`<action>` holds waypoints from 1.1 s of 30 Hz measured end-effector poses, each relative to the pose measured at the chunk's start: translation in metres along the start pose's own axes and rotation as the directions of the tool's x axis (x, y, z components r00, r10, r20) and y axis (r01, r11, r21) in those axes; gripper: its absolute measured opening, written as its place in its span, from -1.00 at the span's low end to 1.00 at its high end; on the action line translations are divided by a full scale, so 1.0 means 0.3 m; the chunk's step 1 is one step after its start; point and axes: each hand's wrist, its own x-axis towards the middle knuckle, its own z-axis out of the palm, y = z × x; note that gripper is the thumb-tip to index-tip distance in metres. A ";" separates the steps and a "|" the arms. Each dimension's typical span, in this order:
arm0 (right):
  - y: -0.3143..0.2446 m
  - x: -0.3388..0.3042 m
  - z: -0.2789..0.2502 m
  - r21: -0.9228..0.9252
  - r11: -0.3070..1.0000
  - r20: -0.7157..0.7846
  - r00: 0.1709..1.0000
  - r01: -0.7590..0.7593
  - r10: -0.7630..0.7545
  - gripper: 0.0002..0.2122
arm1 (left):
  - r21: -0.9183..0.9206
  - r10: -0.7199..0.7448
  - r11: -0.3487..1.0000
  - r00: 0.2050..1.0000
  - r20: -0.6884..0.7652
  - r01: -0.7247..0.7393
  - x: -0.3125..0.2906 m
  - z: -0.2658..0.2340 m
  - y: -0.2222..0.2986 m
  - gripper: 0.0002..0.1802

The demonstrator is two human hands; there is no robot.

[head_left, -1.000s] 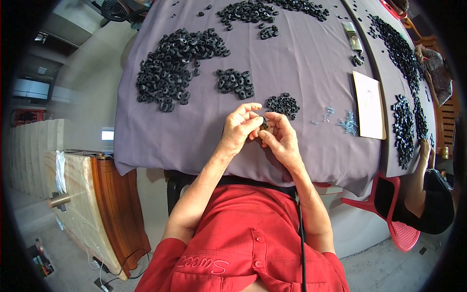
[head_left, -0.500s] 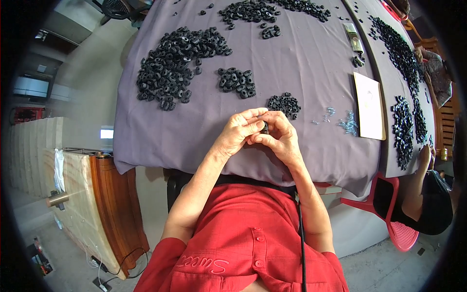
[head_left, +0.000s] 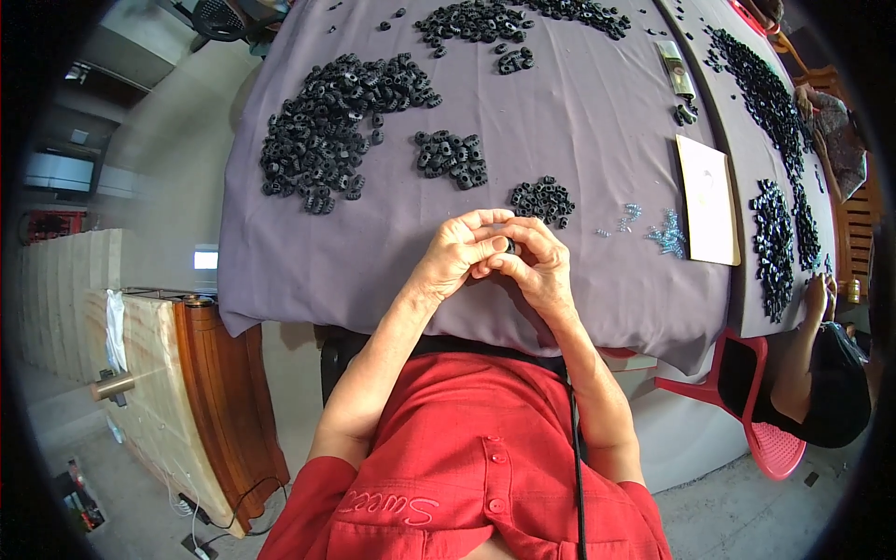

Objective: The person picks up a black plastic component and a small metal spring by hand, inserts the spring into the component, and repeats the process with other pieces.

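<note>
hands: 2 | cream card: 1 | red chair: 1

A small black ring-shaped part showed only as a sliver between the curled fingers of the left hand and the right hand, so its shape and how each grip closed on it could not be told. The far end of the grey cloth-covered worktop and its heaps of black rubber rings were cut off by the upper edge. A seated co-worker in a black top was half lost in the dark rim on the right, and the tiny pale metal bits beside the cream paper sheet were too small to identify.
</note>
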 end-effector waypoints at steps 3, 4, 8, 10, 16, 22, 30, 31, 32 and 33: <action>-0.009 -0.002 0.011 0.049 0.999 -0.021 1.000 0.000 0.001 -0.69 | -0.008 0.014 1.000 1.000 -0.024 -0.014 0.007 0.002 -0.011 -0.61; -0.013 -0.003 0.018 0.114 0.993 -0.040 0.999 -0.018 0.023 -0.70 | -0.020 0.024 0.999 0.999 -0.047 -0.025 0.008 0.003 -0.014 -0.62; -0.054 -0.011 0.005 0.049 0.990 0.009 0.992 -0.129 0.128 -0.56 | 0.012 0.051 0.999 0.999 -0.003 -0.051 0.008 -0.005 -0.016 -0.66; -0.076 -0.032 -0.011 0.031 0.994 -0.019 0.995 -0.101 0.102 -0.52 | 0.003 0.062 0.998 0.998 -0.025 -0.062 0.001 -0.002 -0.017 -0.67; -0.122 -0.063 -0.184 -0.547 0.825 -0.302 0.952 -0.139 -0.040 -0.81 | 0.007 0.066 0.998 0.998 0.004 -0.066 0.007 -0.030 -0.024 -0.91; -0.035 -0.037 -0.253 -0.852 0.517 -0.222 0.953 -0.088 -0.204 -0.90 | 0.018 0.118 0.993 0.992 -0.053 -0.117 0.002 -0.013 -0.029 -0.94; -0.019 -0.038 -0.268 -0.854 0.520 -0.145 0.957 0.006 -0.250 -0.92 | 0.795 0.570 0.566 0.800 -0.185 -0.220 -0.130 -0.022 0.059 -0.88; -0.014 -0.044 -0.270 -0.847 0.531 -0.184 0.955 -0.033 -0.234 -0.91 | 0.944 0.653 0.299 0.751 -0.094 -0.142 -0.167 -0.014 0.111 -0.86; -0.011 -0.046 -0.268 -0.837 0.542 -0.224 0.950 -0.074 -0.216 -0.89 | 0.989 0.706 0.138 0.706 -0.062 -0.050 -0.187 -0.033 0.126 -0.85; -0.017 -0.042 -0.262 -0.845 0.530 -0.220 0.949 -0.071 -0.225 -0.88 | 0.998 0.750 -0.024 0.661 -0.019 0.056 -0.207 -0.050 0.139 -0.83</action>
